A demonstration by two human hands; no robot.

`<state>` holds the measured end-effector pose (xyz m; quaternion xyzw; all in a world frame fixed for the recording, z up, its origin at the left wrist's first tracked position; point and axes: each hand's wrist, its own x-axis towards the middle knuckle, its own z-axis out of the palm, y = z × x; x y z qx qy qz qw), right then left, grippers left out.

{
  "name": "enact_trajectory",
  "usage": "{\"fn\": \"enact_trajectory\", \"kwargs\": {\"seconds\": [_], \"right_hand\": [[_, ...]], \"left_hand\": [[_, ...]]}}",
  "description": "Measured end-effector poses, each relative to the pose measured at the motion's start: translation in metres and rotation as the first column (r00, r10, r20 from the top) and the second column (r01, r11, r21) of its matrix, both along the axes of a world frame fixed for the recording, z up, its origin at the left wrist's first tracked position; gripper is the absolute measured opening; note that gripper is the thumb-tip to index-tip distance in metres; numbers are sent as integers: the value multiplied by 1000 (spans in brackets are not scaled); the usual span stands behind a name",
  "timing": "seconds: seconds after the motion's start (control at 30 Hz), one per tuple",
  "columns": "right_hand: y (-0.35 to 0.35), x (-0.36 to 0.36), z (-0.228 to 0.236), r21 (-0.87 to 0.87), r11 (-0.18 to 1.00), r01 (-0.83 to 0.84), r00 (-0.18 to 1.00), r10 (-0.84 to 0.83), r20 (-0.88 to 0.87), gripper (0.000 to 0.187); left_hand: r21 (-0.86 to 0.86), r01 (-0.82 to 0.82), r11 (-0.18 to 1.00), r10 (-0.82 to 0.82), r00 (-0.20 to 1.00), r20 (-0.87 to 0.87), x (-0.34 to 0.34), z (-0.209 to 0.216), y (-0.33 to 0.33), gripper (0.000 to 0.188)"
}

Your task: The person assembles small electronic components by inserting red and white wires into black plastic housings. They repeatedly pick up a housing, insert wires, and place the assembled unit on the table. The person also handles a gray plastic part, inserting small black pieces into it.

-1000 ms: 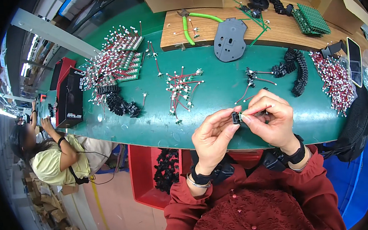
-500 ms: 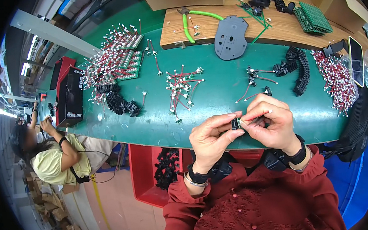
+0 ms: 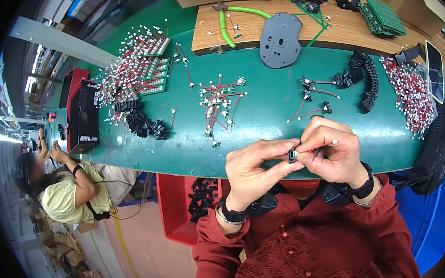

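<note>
Between the thumb and fingertips of my left hand [image 3: 257, 170] is a small black plastic housing [image 3: 291, 156]. My right hand [image 3: 333, 152] pinches a short red wire lead [image 3: 319, 146] with a white plug at its outer end; its inner end is against the housing, mostly hidden by fingers. Just beyond my hands lie several black housings with red leads [image 3: 307, 89] and one more with a lead [image 3: 326, 107]. To their right stretches a curved row of black housings [image 3: 369, 84]. A loose heap of small boards with red leads [image 3: 218, 106] is left of centre.
Bundled wired boards [image 3: 146, 71] and another black row [image 3: 143, 124] lie left, near a black box [image 3: 84, 117]. Green-handled cutters [image 3: 226, 28], a grey plate [image 3: 280, 42] and green boards [image 3: 382, 16] lie farther back. A red bin [image 3: 176, 213] sits below the edge. A co-worker [image 3: 59, 192] is at left.
Both hands have shifted slightly right, staying together at the housing. The red lead now shows more plainly, pointing right from my right fingers.
</note>
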<state>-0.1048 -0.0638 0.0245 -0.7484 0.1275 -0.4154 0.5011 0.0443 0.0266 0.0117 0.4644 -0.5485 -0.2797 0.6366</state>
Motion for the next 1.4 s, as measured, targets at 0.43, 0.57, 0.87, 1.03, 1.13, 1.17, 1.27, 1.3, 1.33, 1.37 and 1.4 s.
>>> {"fn": "enact_trajectory", "kwargs": {"seconds": [0.43, 0.57, 0.87, 1.03, 1.13, 1.17, 1.27, 1.3, 1.33, 1.37, 1.4], "right_hand": [[-9, 3, 1, -505, 851, 145, 984, -178, -19, 23], [-4, 3, 14, -254, 960, 121, 981, -155, -119, 24], [-9, 5, -1, -502, 850, 160, 930, -300, -213, 25], [-9, 7, -2, -604, 785, 135, 924, -320, -210, 36], [-10, 5, -4, -651, 744, 151, 913, -358, -197, 37], [-10, 5, -4, -662, 733, 156, 910, -367, -191, 36], [-10, 5, -3, -687, 708, 163, 908, -379, -175, 36], [-10, 5, -3, -687, 709, 159, 912, -372, -173, 35], [-10, 5, -2, -689, 708, 154, 914, -366, -172, 34], [-10, 4, -3, -697, 699, 160, 912, -375, -166, 34], [-10, 4, -3, -706, 689, 167, 909, -384, -161, 34]], "left_hand": [[275, 251, 928, -25, 778, -627, 0, -2, 0, 24], [216, 227, 950, 9, 669, -743, 3, -7, 0, 22], [244, 237, 940, -6, 729, -684, 11, -11, 4, 18], [260, 173, 950, 9, 817, -577, 8, -14, 5, 17], [252, 148, 956, 9, 848, -530, 7, -14, 6, 17], [245, 144, 959, 7, 849, -528, 7, -14, 6, 16], [286, 131, 949, 29, 868, -496, 7, -12, 7, 16], [290, 123, 949, 38, 870, -492, 6, -11, 7, 16], [293, 116, 949, 44, 871, -489, 6, -11, 7, 16], [296, 109, 949, 51, 873, -485, 6, -10, 7, 16], [290, 114, 950, 46, 869, -492, 6, -11, 7, 16]]}}
